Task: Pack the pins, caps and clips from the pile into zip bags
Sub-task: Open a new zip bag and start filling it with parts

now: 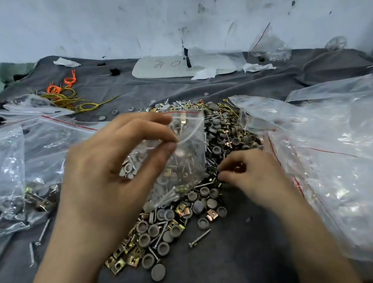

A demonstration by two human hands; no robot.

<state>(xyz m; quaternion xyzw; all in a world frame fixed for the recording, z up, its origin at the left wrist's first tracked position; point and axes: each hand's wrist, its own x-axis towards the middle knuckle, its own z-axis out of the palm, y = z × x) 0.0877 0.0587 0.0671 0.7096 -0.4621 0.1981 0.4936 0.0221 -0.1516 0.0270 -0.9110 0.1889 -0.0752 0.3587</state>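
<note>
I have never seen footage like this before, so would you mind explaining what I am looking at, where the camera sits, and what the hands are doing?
There is no machine here: a person wears one camera on the head, looking forward and down at their own bare hands. The left hand holds up a small clear zip bag, partly filled, pinched near its top. The right hand reaches into the pile of grey caps, brass-coloured clips and metal pins on a dark grey cloth; whether it has gripped a piece is hard to tell. Filled bags lie at the left, and crumpled clear plastic bags at the right.
</note>
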